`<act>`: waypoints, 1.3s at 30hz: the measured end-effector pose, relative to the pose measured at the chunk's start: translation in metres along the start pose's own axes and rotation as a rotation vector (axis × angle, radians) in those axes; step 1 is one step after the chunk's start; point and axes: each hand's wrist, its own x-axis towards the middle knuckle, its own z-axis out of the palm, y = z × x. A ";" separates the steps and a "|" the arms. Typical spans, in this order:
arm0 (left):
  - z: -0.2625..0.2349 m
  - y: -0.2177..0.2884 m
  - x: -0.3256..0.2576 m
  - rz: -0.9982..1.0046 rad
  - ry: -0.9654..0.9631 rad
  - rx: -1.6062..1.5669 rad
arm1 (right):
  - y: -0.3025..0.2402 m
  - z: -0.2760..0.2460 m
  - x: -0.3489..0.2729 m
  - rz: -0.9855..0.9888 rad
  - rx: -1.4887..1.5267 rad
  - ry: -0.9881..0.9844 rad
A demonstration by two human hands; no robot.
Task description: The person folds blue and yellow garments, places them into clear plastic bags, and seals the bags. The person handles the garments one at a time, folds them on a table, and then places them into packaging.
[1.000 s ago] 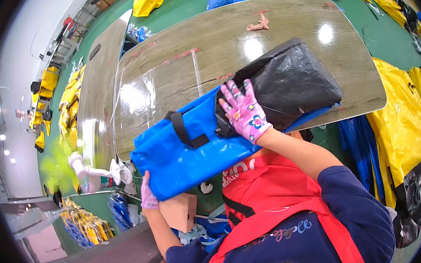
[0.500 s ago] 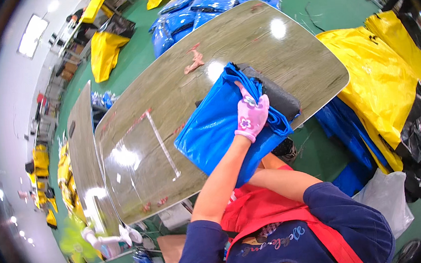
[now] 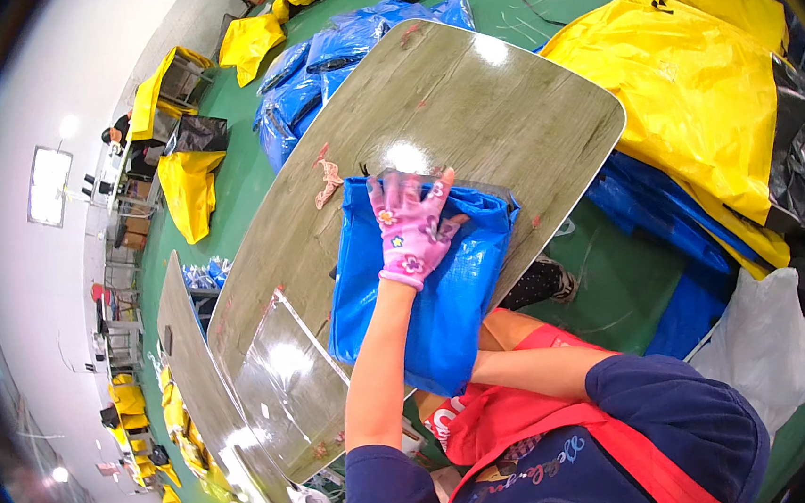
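Observation:
A folded blue plastic sheet or bag (image 3: 436, 320) lies over the near edge of a wood-patterned table (image 3: 495, 102), its lower part hanging toward my lap. My left hand (image 3: 410, 232), in a pink flowered glove, presses on its top near the far fold, fingers spread. A strip of dark grey material (image 3: 487, 188) shows along the sheet's far right edge, mostly covered by it. My right forearm (image 3: 535, 373) reaches under the hanging blue part, which hides my right hand and its fingers.
Blue plastic-wrapped bundles (image 3: 344, 43) are piled on the floor beyond the table. Large yellow sheets (image 3: 683, 88) heap up at the right, beside black material and a white bag (image 3: 768, 331). Clear plastic film (image 3: 288, 355) and a crumpled pinkish scrap (image 3: 327, 182) lie on the table.
The blue sheet has turned and lies flatter, covering most of the dark grey piece. My left hand has gone from gripping its bunched folds to lying spread on top. The view has shifted too.

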 end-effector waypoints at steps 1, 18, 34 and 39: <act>-0.002 0.001 0.008 0.005 0.161 0.123 | 0.003 -0.002 0.000 0.024 0.078 0.015; 0.009 -0.046 0.006 0.047 -0.248 -0.043 | 0.125 -0.160 -0.042 0.262 -0.442 0.441; -0.084 -0.001 -0.220 -0.820 -0.053 -1.270 | 0.078 -0.172 -0.087 -0.179 -0.141 0.286; -0.158 0.024 -0.224 -0.682 0.489 -0.417 | 0.022 -0.146 -0.115 0.439 0.932 0.389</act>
